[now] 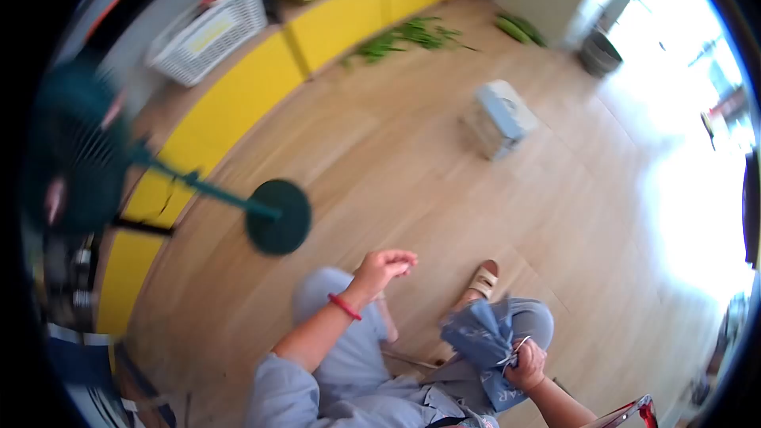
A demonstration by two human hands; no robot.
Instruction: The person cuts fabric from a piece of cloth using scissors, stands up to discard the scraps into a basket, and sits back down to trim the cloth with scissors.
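My right hand [529, 364] is closed on a blue cloth bag [483, 337] with white lettering, near my right knee; a thin pale cord loops by the fingers. Above my left knee, my left hand [384, 271] is raised with its fingers bent and blurred, a red band on the wrist. Whether it holds anything small cannot be made out. The bag lies against my grey trousers [527, 319], and a sandal [482, 279] shows beyond it on the wooden floor.
A green standing fan [279, 218] is at the left, before yellow cabinets [230, 111] with a white basket [210, 32] on top. A small stool [499, 119] stands ahead. Green leaves [412, 36], long green vegetables [519, 29] and a bucket [599, 55] are farther off.
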